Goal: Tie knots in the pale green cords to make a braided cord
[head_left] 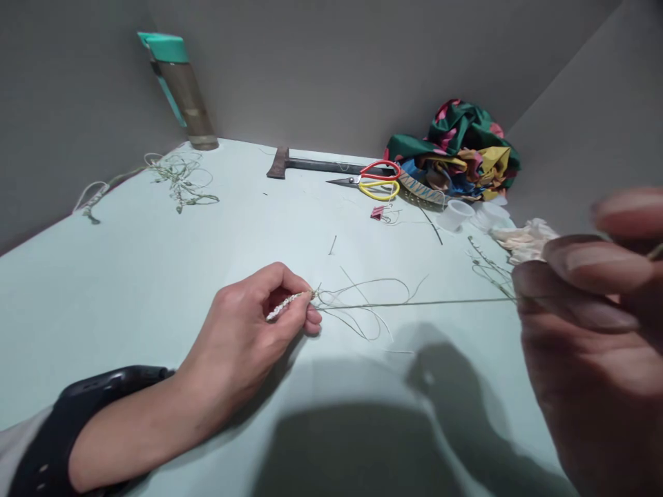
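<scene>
Between the thumb and fingers of my left hand (264,310) is pinched a white-and-green braided cord (282,306), partly hidden by the fingers. Several thin loose strands (362,321) fan out from its end to the right and curl over the tabletop. One green thread (440,302) runs taut from the braid to my right hand (595,331), which is raised close to the camera at the right edge. Its fingers are closed on that thread and look blurred.
A pale table (155,276) bears a hatchet (321,164), red-and-yellow-handled scissors (367,181), a pink binder clip (380,212) and a nail (332,245). Behind stand a bottle (186,96), bunched patterned cloth (466,138) and plastic cups (456,215). Tangled cords (181,179) lie far left.
</scene>
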`<action>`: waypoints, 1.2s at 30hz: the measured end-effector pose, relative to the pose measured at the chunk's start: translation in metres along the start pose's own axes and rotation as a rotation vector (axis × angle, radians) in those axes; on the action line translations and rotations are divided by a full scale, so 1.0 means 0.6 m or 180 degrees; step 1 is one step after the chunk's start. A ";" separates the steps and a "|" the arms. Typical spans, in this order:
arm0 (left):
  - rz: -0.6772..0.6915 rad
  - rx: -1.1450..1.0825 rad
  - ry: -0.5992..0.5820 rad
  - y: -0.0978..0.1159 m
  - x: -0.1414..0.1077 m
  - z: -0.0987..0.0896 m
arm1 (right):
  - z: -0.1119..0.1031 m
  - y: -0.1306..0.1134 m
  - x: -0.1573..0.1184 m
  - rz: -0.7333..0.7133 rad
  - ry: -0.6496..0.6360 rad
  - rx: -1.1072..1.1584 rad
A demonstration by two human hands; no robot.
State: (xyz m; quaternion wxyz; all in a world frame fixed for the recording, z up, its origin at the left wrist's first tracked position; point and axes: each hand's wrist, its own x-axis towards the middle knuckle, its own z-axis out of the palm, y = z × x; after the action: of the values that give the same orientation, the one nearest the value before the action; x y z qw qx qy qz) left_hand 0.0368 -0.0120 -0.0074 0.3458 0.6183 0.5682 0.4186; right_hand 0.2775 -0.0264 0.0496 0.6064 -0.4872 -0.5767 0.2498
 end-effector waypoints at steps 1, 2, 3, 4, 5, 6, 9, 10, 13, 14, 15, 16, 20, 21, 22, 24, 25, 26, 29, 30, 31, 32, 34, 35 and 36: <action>0.0002 -0.0024 0.0020 0.001 0.000 0.001 | 0.007 0.000 0.003 0.0395 0.0132 0.0371; 0.0005 -0.0048 0.0048 0.003 0.000 0.001 | 0.017 0.002 0.003 0.0404 0.0147 0.0621; 0.0007 -0.0066 0.0077 0.005 0.000 0.001 | 0.029 0.005 0.000 0.0757 -0.0082 0.0923; 0.0020 -0.0078 0.0112 0.008 -0.001 0.001 | 0.042 0.010 -0.004 0.1085 -0.0471 0.1132; 0.0038 -0.0085 0.0156 0.011 -0.001 0.001 | 0.054 0.015 -0.010 0.1360 -0.0769 0.1350; 0.0054 -0.0082 0.0200 0.015 -0.002 0.001 | 0.065 0.020 -0.016 0.1691 -0.1005 0.1537; 0.0101 -0.0045 0.0315 0.023 -0.002 0.000 | 0.084 0.028 -0.037 0.2544 -0.1532 0.1606; 0.0113 -0.0030 0.0344 0.025 -0.002 0.001 | 0.086 0.028 -0.042 0.2705 -0.1635 0.1535; 0.0188 0.0064 0.0416 0.027 -0.003 0.001 | 0.086 0.018 -0.050 0.2989 -0.1710 0.1344; 0.0225 0.0113 0.0435 0.027 -0.004 0.001 | 0.086 0.014 -0.051 0.3108 -0.1710 0.1283; 0.0251 0.0176 0.0426 0.025 -0.006 0.001 | 0.086 0.011 -0.051 0.3213 -0.1718 0.1220; 0.0292 0.0248 0.0413 0.024 -0.009 0.000 | 0.087 0.010 -0.051 0.3268 -0.1741 0.1165; 0.0445 0.0505 0.0426 0.014 -0.023 -0.003 | 0.091 0.013 -0.056 0.3037 -0.1821 0.0868; 0.0499 0.0526 0.0487 0.012 -0.026 -0.004 | 0.092 0.015 -0.058 0.2930 -0.1809 0.0802; 0.0526 0.0543 0.0516 0.011 -0.028 -0.004 | 0.093 0.016 -0.060 0.2827 -0.1787 0.0746; 0.0538 0.0553 0.0493 0.009 -0.029 -0.004 | 0.096 0.019 -0.064 0.2584 -0.1756 0.0640; 0.0536 0.0551 0.0485 0.009 -0.028 -0.003 | 0.098 0.019 -0.066 0.2438 -0.1759 0.0580; 0.0543 0.0537 0.0501 0.010 -0.027 -0.002 | 0.101 0.020 -0.066 0.2277 -0.1773 0.0506; 0.0606 0.0472 0.0612 0.013 -0.023 0.002 | 0.111 0.023 -0.064 0.1835 -0.1874 0.0290; 0.0621 0.0470 0.0614 0.013 -0.022 0.003 | 0.114 0.023 -0.063 0.1740 -0.1915 0.0245; 0.0623 0.0480 0.0602 0.014 -0.021 0.004 | 0.116 0.024 -0.062 0.1670 -0.1956 0.0213; 0.0604 0.0489 0.0579 0.014 -0.021 0.004 | 0.117 0.025 -0.062 0.1621 -0.1992 0.0196; 0.0604 0.0480 0.0532 0.013 -0.021 0.004 | 0.117 0.026 -0.061 0.1580 -0.2038 0.0216; 0.0611 0.0474 0.0500 0.012 -0.022 0.004 | 0.116 0.027 -0.061 0.1589 -0.2052 0.0264; 0.0628 0.0482 0.0471 0.011 -0.022 0.003 | 0.114 0.028 -0.061 0.1620 -0.2067 0.0350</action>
State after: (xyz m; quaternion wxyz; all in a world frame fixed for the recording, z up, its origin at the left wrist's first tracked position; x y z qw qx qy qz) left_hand 0.0412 -0.0257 -0.0037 0.2124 0.6629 0.5585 0.4511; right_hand 0.2098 -0.0306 0.0090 0.3371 -0.4770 -0.5850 0.5628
